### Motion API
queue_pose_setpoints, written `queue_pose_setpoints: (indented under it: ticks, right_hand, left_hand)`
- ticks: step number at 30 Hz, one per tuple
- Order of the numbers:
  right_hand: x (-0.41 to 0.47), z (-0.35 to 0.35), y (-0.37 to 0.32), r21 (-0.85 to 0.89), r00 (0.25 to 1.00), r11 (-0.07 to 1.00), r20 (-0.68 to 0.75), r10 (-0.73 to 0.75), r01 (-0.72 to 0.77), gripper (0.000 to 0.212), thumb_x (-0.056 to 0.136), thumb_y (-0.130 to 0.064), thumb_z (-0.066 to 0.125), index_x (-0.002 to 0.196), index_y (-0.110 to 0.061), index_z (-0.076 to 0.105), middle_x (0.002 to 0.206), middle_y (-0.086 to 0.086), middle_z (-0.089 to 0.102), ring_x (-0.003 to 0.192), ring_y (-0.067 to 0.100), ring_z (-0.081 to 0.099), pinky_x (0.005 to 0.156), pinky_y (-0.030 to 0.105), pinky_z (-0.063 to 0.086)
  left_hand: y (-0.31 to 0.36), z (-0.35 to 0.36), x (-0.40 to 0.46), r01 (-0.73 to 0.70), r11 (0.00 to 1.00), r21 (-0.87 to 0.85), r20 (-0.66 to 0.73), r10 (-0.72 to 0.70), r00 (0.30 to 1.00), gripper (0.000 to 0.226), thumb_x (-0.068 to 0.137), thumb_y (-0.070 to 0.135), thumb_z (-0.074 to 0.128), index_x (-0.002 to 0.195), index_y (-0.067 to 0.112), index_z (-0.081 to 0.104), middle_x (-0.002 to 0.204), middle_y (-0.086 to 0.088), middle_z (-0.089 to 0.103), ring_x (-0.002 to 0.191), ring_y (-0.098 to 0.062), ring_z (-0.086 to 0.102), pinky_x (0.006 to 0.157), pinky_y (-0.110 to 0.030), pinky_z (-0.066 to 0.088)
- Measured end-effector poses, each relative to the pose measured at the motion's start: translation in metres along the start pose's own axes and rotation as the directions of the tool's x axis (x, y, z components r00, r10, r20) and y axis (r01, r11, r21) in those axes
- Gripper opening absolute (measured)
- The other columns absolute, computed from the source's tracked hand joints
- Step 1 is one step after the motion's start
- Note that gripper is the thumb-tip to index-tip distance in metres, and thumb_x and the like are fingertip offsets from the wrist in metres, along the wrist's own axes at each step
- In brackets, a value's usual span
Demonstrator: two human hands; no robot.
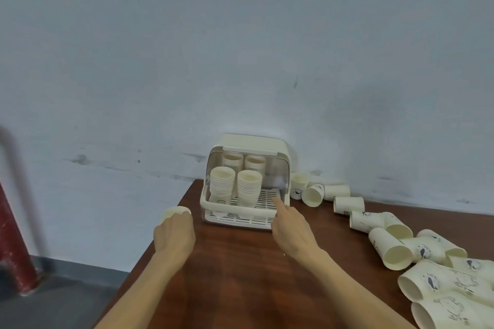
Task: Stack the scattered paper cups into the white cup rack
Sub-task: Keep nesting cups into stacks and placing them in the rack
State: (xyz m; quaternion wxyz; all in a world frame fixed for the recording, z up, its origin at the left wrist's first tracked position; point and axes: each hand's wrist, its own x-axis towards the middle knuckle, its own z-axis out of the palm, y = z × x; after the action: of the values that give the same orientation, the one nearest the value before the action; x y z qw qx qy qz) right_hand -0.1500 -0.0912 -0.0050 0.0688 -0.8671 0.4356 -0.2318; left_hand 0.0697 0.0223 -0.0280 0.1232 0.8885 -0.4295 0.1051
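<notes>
Paper cup, cream, plain [175,212], gripped in left hand [174,232] left of white plastic cup rack [242,211]. Right hand [290,224], forefinger extended, touches rack's right front. Best: steady rack, drop cup squarely onto near-left stack [222,184].

**Cup Rack Loading: Head View**

The white cup rack [247,181] sits at the far edge of the brown desk [235,275], against the grey wall [240,48]. Four stacks of paper cups [235,184] stand upright inside it, two in front, two behind. The left hand [174,234] grips a single paper cup [175,213] just left of the rack. The right hand [290,224] extends its index finger over the rack's front right corner. Loose cups [387,235] lie scattered on the desk to the right, most on their sides. A red post [13,235] stands at far left.
</notes>
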Motion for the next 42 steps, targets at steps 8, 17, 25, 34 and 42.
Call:
queue_pose_setpoints:
  ticks: [8,17,25,34,42]
  right_hand:
    - [-0.022,-0.009,0.023,-0.015,0.999,0.999,-0.005,0.034,-0.034,0.05,0.093,-0.012,0.039,0.142,-0.02,0.033,0.111,0.002,0.059,0.102,0.023,0.052,0.079,0.035,0.043]
    - [-0.04,-0.021,0.046,-0.01,0.997,0.997,-0.024,0.079,-0.079,0.053,0.094,-0.015,0.039,0.146,-0.02,0.03,0.112,-0.002,0.056,0.105,0.019,0.051,0.088,0.034,0.044]
    - [-0.06,-0.044,0.076,0.005,0.991,0.993,-0.064,0.119,-0.119,0.051,0.095,-0.017,0.04,0.145,-0.02,0.034,0.108,-0.003,0.058,0.102,0.017,0.053,0.089,0.032,0.044]
    - [-0.092,-0.067,0.106,0.031,0.98,0.984,-0.094,0.177,-0.175,0.049,0.093,-0.014,0.043,0.142,-0.016,0.04,0.102,-0.003,0.06,0.098,0.016,0.054,0.09,0.035,0.045]
    - [-0.129,-0.091,0.125,0.067,0.947,0.964,-0.182,0.264,-0.256,0.044,0.091,-0.011,0.046,0.134,-0.014,0.05,0.1,-0.005,0.06,0.098,0.018,0.056,0.088,0.035,0.046]
  left_hand:
    - [-0.006,0.005,-0.006,0.011,0.997,0.07,0.113,-0.019,0.993,0.027,0.095,0.014,0.039,0.117,0.016,0.053,0.114,-0.001,0.061,0.102,-0.021,0.06,0.076,-0.028,0.044]
    - [0.022,-0.004,-0.028,-0.076,0.997,-0.01,0.072,0.077,0.994,0.023,0.093,0.015,0.043,0.116,0.019,0.048,0.104,-0.002,0.064,0.09,-0.021,0.062,0.063,-0.029,0.04]
    - [0.076,-0.022,-0.053,-0.265,0.945,-0.192,-0.033,0.264,0.964,0.013,0.097,0.021,0.041,0.109,0.02,0.048,0.103,-0.001,0.065,0.09,-0.025,0.063,0.066,-0.034,0.044]
    - [0.129,-0.037,-0.084,-0.398,0.865,-0.306,-0.098,0.387,0.917,0.017,0.101,0.031,0.032,0.1,0.021,0.046,0.097,0.003,0.064,0.088,-0.026,0.063,0.062,-0.034,0.038]
    - [0.167,-0.047,-0.117,-0.471,0.796,-0.38,-0.087,0.476,0.875,0.015,0.101,0.033,0.032,0.091,0.024,0.039,0.098,0.004,0.064,0.092,-0.027,0.062,0.062,-0.034,0.036]
